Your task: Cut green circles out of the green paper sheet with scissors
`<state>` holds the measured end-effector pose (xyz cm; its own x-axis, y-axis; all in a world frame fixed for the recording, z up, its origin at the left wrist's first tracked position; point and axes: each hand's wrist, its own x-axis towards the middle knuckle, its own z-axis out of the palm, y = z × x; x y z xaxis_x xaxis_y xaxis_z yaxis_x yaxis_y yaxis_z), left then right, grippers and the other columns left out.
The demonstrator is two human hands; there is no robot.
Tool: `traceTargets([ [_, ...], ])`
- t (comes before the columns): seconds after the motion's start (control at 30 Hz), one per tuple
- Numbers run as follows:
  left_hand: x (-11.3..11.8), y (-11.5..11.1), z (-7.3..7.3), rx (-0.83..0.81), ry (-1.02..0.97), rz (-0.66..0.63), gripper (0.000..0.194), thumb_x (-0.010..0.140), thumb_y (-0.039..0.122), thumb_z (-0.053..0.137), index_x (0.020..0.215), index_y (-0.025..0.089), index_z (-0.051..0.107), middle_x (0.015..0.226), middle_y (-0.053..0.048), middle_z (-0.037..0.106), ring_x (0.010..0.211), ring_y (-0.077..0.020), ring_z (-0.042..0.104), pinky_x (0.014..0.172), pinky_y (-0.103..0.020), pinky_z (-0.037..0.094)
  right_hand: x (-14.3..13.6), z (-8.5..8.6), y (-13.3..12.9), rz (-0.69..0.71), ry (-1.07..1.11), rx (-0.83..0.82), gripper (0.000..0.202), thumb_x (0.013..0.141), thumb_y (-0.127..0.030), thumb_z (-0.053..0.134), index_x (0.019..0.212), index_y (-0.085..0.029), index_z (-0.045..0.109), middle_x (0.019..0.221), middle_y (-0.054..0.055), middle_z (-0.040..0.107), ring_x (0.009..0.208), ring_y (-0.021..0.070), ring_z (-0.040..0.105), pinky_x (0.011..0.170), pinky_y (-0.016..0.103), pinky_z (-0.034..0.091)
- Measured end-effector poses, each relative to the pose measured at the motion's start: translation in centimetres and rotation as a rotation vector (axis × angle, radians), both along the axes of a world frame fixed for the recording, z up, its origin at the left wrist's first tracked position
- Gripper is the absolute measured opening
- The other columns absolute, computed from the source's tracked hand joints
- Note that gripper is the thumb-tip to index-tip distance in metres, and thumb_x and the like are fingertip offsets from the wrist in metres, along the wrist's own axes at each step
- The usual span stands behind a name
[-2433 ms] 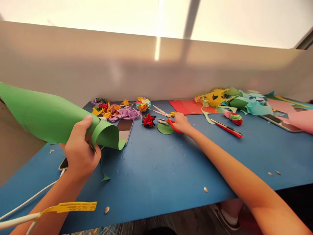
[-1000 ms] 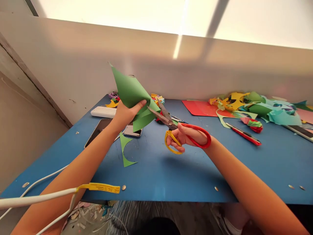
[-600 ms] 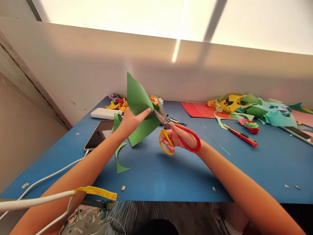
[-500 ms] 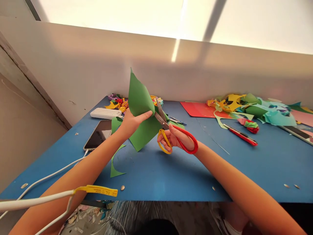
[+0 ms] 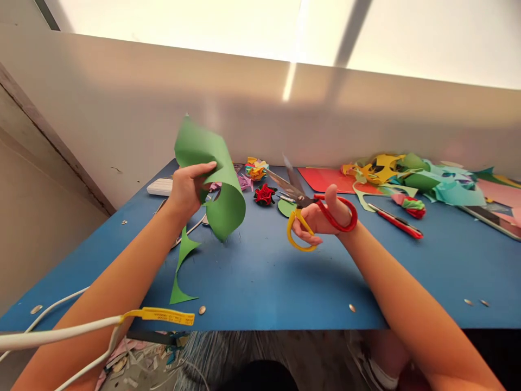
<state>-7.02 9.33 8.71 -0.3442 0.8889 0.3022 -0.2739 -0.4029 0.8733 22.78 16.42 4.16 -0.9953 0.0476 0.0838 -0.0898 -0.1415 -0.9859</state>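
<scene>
My left hand (image 5: 189, 187) pinches a curled sheet of green paper (image 5: 228, 203) above the left of the table, thumb on its near face. A cut strip of green paper (image 5: 185, 251) with curved edges hangs below it towards the tabletop. In my right hand (image 5: 323, 217) are scissors (image 5: 299, 198) with one red and one yellow handle loop, fingers and thumb through the loops. The blades stand apart, pointing up and left, away from the paper. Beyond them lie a green paper circle (image 5: 287, 207) and a red and black paper flower (image 5: 265, 194).
On the blue table (image 5: 260, 288), a red sheet (image 5: 325, 180), colourful paper scraps (image 5: 419, 176), a red cutter (image 5: 396, 221) and a small paper flower (image 5: 411, 205) lie right. A white power bank (image 5: 159, 187) is left. A white cable (image 5: 61, 332) crosses my left forearm.
My left hand has moved left with the green sheet. My right hand has drawn the scissors right, off the paper, and the blades have spread. The green circle and red flower now show.
</scene>
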Motion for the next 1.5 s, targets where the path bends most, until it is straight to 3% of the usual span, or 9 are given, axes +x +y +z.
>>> traceTargets([
  [0.17, 0.6, -1.0, -0.2, -0.145, 0.158, -0.363, 0.038, 0.058, 0.026, 0.081, 0.095, 0.018, 0.076, 0.092, -0.008, 0.075, 0.082, -0.0274, 0.07, 0.07, -0.037, 0.058, 0.0, -0.5, -0.1, 0.066, 0.007, -0.063, 0.111, 0.075, -0.087, 0.001, 0.098, 0.0, 0.065, 0.067, 0.009, 0.056, 0.046, 0.0145, 0.047, 0.044, 0.029, 0.037],
  [0.33, 1.5, -1.2, -0.6, -0.127, 0.243, -0.461, 0.038, 0.064, 0.03, 0.081, 0.1, 0.018, 0.074, 0.102, -0.007, 0.075, 0.095, -0.0298, 0.069, 0.082, -0.04, 0.058, -1.4, -1.2, -0.8, 0.146, -0.079, 0.023, 0.104, 0.08, -0.082, 0.0, 0.092, -0.002, 0.066, 0.061, 0.007, 0.055, 0.044, 0.0131, 0.044, 0.047, 0.029, 0.041],
  [0.5, 1.8, -0.4, -1.6, -0.027, 0.295, -0.343, 0.041, 0.064, 0.032, 0.082, 0.102, 0.02, 0.072, 0.107, -0.009, 0.073, 0.104, -0.0297, 0.066, 0.088, -0.04, 0.055, -1.2, -1.6, -0.3, 0.066, -0.113, 0.06, 0.1, 0.083, -0.08, 0.003, 0.095, -0.004, 0.065, 0.063, 0.005, 0.052, 0.046, 0.0138, 0.046, 0.048, 0.03, 0.043],
  [0.7, 3.0, -0.7, -1.7, 0.067, 0.497, 0.095, 0.036, 0.067, 0.04, 0.078, 0.091, 0.015, 0.072, 0.1, -0.01, 0.075, 0.097, -0.0287, 0.067, 0.088, -0.039, 0.052, -1.7, -1.8, -0.6, -0.034, -0.123, 0.01, 0.101, 0.081, -0.082, 0.005, 0.098, -0.003, 0.065, 0.072, 0.008, 0.055, 0.049, 0.0129, 0.047, 0.045, 0.028, 0.041],
  [0.8, 3.1, -0.8, -1.7, 0.085, 0.513, 0.196, 0.031, 0.07, 0.04, 0.076, 0.09, 0.016, 0.07, 0.098, -0.009, 0.075, 0.094, -0.0261, 0.067, 0.087, -0.037, 0.052, -2.0, -1.8, -0.8, -0.034, -0.12, -0.027, 0.103, 0.079, -0.084, 0.007, 0.1, -0.002, 0.066, 0.074, 0.008, 0.055, 0.05, 0.0131, 0.048, 0.045, 0.028, 0.042],
  [0.97, 2.9, -0.7, -2.0, 0.074, 0.36, 0.099, 0.022, 0.069, 0.034, 0.076, 0.083, 0.019, 0.068, 0.089, -0.005, 0.073, 0.085, -0.0222, 0.066, 0.081, -0.034, 0.053, -2.2, -1.9, -1.0, -0.074, -0.116, -0.04, 0.103, 0.081, -0.082, 0.003, 0.1, -0.002, 0.065, 0.075, 0.01, 0.056, 0.051, 0.0135, 0.048, 0.046, 0.028, 0.041],
  [1.2, 4.2, -1.7, -2.2, 0.046, 0.388, -0.024, 0.025, 0.068, 0.032, 0.077, 0.085, 0.016, 0.069, 0.086, -0.005, 0.073, 0.082, -0.0219, 0.066, 0.08, -0.035, 0.053, -3.7, -1.9, -2.3, -0.23, -0.083, -0.111, 0.105, 0.078, -0.085, 0.0, 0.101, -0.004, 0.062, 0.075, 0.009, 0.055, 0.055, 0.0158, 0.051, 0.048, 0.028, 0.039],
  [1.3, 4.3, -1.5, -2.5, 0.036, 0.257, -0.103, 0.029, 0.067, 0.032, 0.078, 0.089, 0.016, 0.069, 0.093, -0.006, 0.074, 0.087, -0.0234, 0.067, 0.082, -0.036, 0.054, -3.5, -1.6, -2.4, -0.195, -0.081, -0.118, 0.107, 0.075, -0.087, 0.0, 0.099, -0.004, 0.062, 0.076, 0.01, 0.055, 0.053, 0.0155, 0.051, 0.047, 0.029, 0.038],
  [1.5, 3.7, -0.7, -2.8, 0.02, 0.222, -0.077, 0.04, 0.065, 0.036, 0.08, 0.098, 0.016, 0.069, 0.108, -0.01, 0.073, 0.102, -0.0285, 0.067, 0.092, -0.04, 0.052, -1.4, -1.3, -1.0, -0.081, -0.159, 0.001, 0.104, 0.076, -0.088, 0.006, 0.096, -0.004, 0.063, 0.069, 0.007, 0.055, 0.048, 0.0133, 0.046, 0.046, 0.027, 0.037],
])
